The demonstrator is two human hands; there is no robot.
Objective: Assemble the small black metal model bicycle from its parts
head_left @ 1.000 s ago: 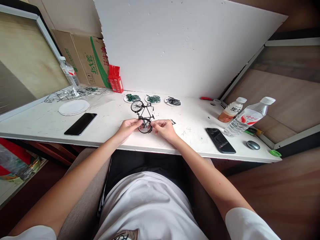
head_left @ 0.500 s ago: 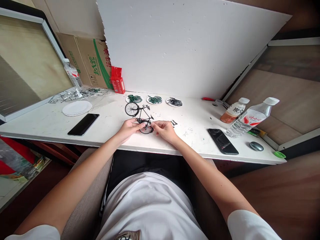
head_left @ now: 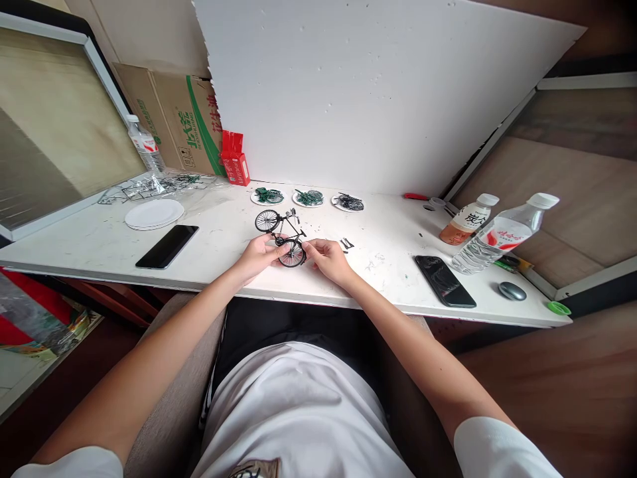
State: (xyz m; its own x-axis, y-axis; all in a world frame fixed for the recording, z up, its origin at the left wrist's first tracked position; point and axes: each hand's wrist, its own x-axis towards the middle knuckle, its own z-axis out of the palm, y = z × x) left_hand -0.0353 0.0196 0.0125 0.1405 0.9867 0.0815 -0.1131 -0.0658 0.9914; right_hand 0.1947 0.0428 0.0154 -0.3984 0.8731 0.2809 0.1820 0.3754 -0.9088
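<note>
A small black model bicycle [head_left: 286,229] is held up over the front of the white table [head_left: 229,242]. My left hand [head_left: 259,257] pinches it from the left, thumb at the near wheel. At the right side of that same wheel, my right hand [head_left: 326,257] grips its rim between thumb and fingers. The other wheel points away from me, toward the back left. Just right of my right hand lie a few small black parts [head_left: 347,245].
Along the back stand white plates of green pieces [head_left: 267,196] and black pieces [head_left: 348,202]. A phone [head_left: 168,246] and stacked white plates [head_left: 154,214] lie left. To the right are another phone [head_left: 444,281], two bottles [head_left: 506,232] and a mouse [head_left: 511,291].
The model bicycle has tilted a little, its far wheel shifting right and down. Both hands keep their hold in nearly the same place.
</note>
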